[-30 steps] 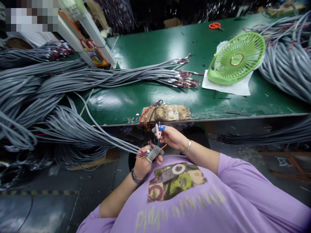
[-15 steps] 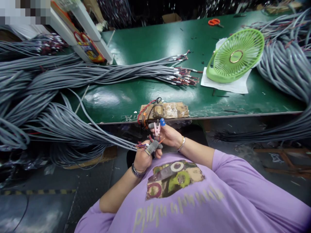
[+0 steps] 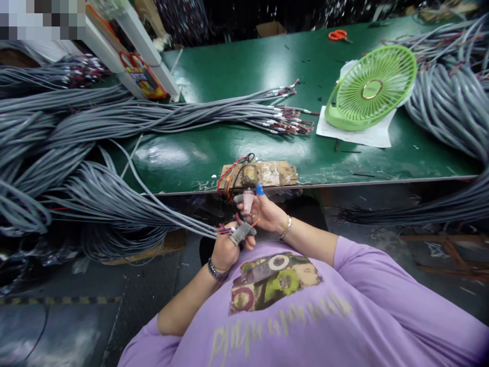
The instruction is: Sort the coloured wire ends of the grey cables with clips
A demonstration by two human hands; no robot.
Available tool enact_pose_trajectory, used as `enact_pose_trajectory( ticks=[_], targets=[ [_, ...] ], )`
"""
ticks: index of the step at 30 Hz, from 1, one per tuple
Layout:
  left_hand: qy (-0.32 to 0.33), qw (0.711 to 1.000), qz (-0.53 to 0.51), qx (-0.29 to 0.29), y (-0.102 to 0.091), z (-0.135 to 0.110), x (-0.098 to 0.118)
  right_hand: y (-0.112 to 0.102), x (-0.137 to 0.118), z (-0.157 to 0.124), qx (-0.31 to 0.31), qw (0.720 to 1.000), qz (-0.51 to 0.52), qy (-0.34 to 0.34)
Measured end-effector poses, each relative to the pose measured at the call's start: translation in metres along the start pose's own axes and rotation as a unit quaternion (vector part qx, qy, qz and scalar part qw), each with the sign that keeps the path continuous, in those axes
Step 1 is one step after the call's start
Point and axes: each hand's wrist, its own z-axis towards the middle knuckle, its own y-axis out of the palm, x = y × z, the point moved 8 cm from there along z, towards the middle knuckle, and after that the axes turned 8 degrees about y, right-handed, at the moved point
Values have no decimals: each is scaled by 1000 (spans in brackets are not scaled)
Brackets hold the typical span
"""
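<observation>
My left hand (image 3: 226, 248), its thumb in a grey finger cover, is closed around the ends of several grey cables (image 3: 191, 225). Thin coloured inner wires (image 3: 243, 219) fan out above its fingers. Just above them, my right hand (image 3: 269, 211) holds a small pink hand tool (image 3: 248, 201), blurred, so its exact kind is unclear. A blue cap (image 3: 260, 189) covers the right thumb tip. The tool's lower end is close to the wires; whether it touches them I cannot tell.
A wooden block (image 3: 273, 173) with a small motor-like part and red and black wires sits on the green table's edge. A bundle of grey cables (image 3: 214, 113) lies beyond. At right stand a green fan (image 3: 372, 89) and coiled cables (image 3: 446, 97); orange-handled scissors (image 3: 337, 35) lie behind.
The pink tool's two spread arms now look drawn together and blurred. My right thumb has shifted slightly right and up. My left hand keeps its hold on the cables.
</observation>
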Motion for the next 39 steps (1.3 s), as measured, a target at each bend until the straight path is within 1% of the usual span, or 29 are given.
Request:
enact_pose_trajectory(
  ticks=[3,6,10,14,19,23,30,33,36,39],
  targets=[
    [2,1000,12,-1,0,-6,3,1,-1,-4,-9,1000,-3,8],
    [8,1000,22,16,-2,-9,4,2,-2,-5,-14,1000,-13,7],
    [26,998,2,50,-5,-8,4,-3,-5,-2,-7,999,-39,-37],
    [37,997,2,63,-4,-5,4,-10,-4,4,6,997,-44,-62],
    [33,996,37,80,-4,-2,4,-4,-2,5,-4,999,-36,-31],
    [31,995,38,90,-5,1,2,1,-3,4,7,1000,-16,-11],
    [32,995,47,77,-5,2,-2,-4,-4,7,45,998,17,-32],
    [31,995,51,78,-6,1,-2,-3,-2,7,35,999,13,-26],
    [38,995,53,77,-6,-1,3,1,0,5,4,1000,11,-13],
    [39,994,90,52,-3,-6,13,4,1,1,-27,1000,3,7]
  ],
)
